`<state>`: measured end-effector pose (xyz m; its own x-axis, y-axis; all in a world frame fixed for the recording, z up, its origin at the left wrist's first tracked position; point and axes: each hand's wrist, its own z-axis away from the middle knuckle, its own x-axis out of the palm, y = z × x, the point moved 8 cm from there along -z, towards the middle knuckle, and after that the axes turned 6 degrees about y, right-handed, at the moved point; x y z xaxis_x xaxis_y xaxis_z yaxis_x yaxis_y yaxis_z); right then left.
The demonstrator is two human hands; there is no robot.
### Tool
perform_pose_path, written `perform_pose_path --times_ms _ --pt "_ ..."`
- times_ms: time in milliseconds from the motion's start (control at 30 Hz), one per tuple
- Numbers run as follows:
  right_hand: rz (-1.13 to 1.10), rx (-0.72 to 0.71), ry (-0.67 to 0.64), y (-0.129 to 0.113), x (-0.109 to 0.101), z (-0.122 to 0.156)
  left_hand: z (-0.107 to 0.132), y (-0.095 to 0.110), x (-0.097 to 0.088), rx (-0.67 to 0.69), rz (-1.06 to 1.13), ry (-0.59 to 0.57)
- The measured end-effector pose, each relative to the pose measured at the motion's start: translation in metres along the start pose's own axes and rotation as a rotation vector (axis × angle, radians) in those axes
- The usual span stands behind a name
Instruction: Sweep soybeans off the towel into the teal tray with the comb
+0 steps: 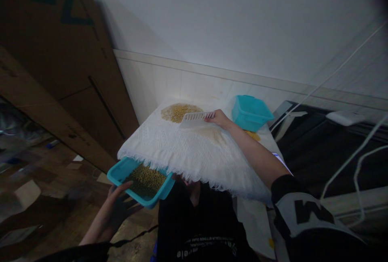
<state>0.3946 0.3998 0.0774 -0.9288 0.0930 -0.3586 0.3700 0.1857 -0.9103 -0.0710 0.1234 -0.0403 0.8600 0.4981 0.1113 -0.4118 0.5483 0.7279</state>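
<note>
My right hand (218,118) reaches across a white fringed cloth (194,153) and grips a white comb-like scraper (196,119). The scraper's toothed edge lies beside a pile of yellowish grains (178,112) at the cloth's far side. My left hand (119,203) supports a teal tray (119,172) from underneath at the cloth's near left edge. That tray holds grains (146,181) of the same kind. A faint stain or thin smear of grains lies on the cloth just past my right forearm.
A second teal container (251,112) sits upside down at the cloth's far right. A large brown cardboard panel (57,64) leans on the left. White wall behind, white cables (342,68) and a dark surface (327,149) on the right. Wooden floor below left.
</note>
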Motion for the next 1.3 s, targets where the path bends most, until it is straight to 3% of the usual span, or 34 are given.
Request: perform_pose_path --times_ms 300,433,533,600,800,900,1133,1300 --pt "0.033 0.015 -0.080 -0.011 -0.014 0.016 0.000 0.002 0.000 0.013 -0.010 -0.002" --pt "0.026 -0.019 -0.031 -0.026 -0.020 0.025 0.002 0.002 0.001 0.018 -0.006 -0.010" --pt "0.001 -0.068 0.083 -0.041 -0.015 0.046 0.001 0.001 0.001 0.003 -0.007 -0.009" --pt "-0.009 -0.072 0.172 -0.048 -0.001 0.070 0.000 0.000 0.000 -0.010 -0.003 -0.005" --pt "0.059 0.002 0.264 -0.044 0.070 0.137 0.000 0.001 0.000 0.002 -0.019 -0.014" --pt "0.114 0.061 0.340 -0.035 0.079 0.148 0.000 0.000 0.001 0.004 -0.035 -0.051" --pt "0.164 0.103 0.464 -0.022 0.049 0.154 -0.005 -0.003 0.000 0.012 -0.051 -0.057" --pt "0.185 0.114 0.528 -0.013 0.020 0.164 0.005 0.002 0.005 0.019 -0.048 -0.075"
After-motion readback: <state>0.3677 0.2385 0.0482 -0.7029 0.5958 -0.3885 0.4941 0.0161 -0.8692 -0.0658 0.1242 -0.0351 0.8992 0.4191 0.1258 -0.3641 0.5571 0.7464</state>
